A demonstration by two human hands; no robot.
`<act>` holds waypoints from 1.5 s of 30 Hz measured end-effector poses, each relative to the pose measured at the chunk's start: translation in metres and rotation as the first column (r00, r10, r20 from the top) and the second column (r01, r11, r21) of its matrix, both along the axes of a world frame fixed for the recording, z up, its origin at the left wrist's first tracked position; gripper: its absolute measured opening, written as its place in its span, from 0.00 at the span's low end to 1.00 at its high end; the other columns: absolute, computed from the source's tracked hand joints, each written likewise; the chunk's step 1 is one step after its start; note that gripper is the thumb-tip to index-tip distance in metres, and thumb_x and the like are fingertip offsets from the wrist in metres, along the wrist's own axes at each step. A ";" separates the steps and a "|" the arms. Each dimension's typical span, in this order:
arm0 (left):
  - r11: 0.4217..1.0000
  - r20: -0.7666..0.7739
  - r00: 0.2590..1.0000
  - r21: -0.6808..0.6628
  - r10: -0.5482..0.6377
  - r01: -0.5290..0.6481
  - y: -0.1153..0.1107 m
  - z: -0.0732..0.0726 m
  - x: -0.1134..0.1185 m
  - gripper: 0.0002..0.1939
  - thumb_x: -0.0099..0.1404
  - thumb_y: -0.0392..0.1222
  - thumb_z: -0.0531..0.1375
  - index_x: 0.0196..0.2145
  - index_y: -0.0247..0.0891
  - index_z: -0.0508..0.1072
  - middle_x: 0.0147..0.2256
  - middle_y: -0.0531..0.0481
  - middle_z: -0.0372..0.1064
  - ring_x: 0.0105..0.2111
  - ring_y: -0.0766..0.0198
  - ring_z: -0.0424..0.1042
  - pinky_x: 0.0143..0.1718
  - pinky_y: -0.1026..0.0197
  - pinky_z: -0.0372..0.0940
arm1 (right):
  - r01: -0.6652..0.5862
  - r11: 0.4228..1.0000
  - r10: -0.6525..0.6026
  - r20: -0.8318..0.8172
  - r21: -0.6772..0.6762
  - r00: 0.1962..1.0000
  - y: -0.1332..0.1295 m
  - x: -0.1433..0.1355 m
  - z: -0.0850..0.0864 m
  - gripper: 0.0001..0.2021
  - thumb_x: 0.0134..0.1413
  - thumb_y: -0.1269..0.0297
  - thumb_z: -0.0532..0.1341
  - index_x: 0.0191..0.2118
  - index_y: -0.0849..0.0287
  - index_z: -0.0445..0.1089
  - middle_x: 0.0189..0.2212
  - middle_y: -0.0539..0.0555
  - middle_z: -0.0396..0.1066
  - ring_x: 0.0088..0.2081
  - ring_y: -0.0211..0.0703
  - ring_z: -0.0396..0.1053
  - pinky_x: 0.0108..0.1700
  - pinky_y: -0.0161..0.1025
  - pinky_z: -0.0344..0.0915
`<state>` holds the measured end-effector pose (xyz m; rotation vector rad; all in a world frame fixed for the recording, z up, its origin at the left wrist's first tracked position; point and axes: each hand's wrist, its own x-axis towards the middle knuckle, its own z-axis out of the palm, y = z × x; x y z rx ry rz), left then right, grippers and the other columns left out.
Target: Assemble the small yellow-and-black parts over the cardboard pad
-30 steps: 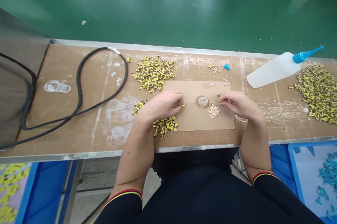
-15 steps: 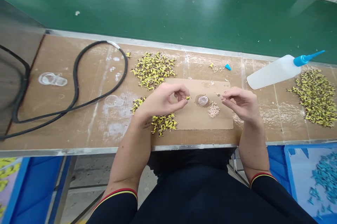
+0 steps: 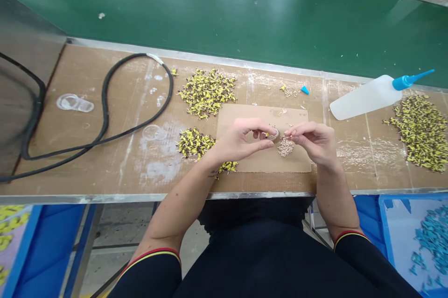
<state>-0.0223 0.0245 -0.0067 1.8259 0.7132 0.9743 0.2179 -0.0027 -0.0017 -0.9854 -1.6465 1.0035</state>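
A small yellow piece sits pinched in my left hand, at the round dish on the cardboard sheet. My right hand pinches what looks like a pale bit by the pale pile. I judge this close two-handed work, calling for light, steady fingertips.

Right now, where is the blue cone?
In the head view, the blue cone lies beyond the right hand, left of the white bottle.
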 end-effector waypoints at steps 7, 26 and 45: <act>1.000 0.041 0.999 0.000 -0.012 0.012 -0.011 0.001 0.012 0.07 0.71 0.41 0.63 0.37 0.38 0.80 0.32 0.49 0.80 0.29 0.66 0.74 0.33 0.63 0.68 | -0.063 0.987 0.059 0.033 0.146 0.998 0.000 -0.014 0.001 0.02 0.58 0.63 0.71 0.34 0.49 0.81 0.33 0.51 0.76 0.34 0.39 0.74 0.33 0.38 0.73; 0.990 0.120 0.991 -0.131 0.063 -0.047 -0.006 -0.005 0.009 0.08 0.65 0.42 0.67 0.40 0.35 0.80 0.36 0.45 0.80 0.32 0.66 0.74 0.35 0.63 0.68 | 0.012 0.967 -0.082 0.269 0.253 0.960 0.002 -0.006 0.004 0.03 0.60 0.69 0.67 0.36 0.53 0.78 0.27 0.48 0.71 0.25 0.35 0.61 0.26 0.37 0.60; 0.961 0.040 0.968 -0.135 0.249 -0.241 0.009 -0.005 -0.007 0.10 0.69 0.45 0.65 0.41 0.38 0.83 0.38 0.46 0.80 0.35 0.65 0.74 0.37 0.62 0.67 | 0.064 0.995 -0.095 0.565 0.074 0.820 0.014 -0.005 -0.011 0.06 0.61 0.67 0.64 0.33 0.55 0.78 0.26 0.49 0.66 0.26 0.38 0.59 0.32 0.40 0.58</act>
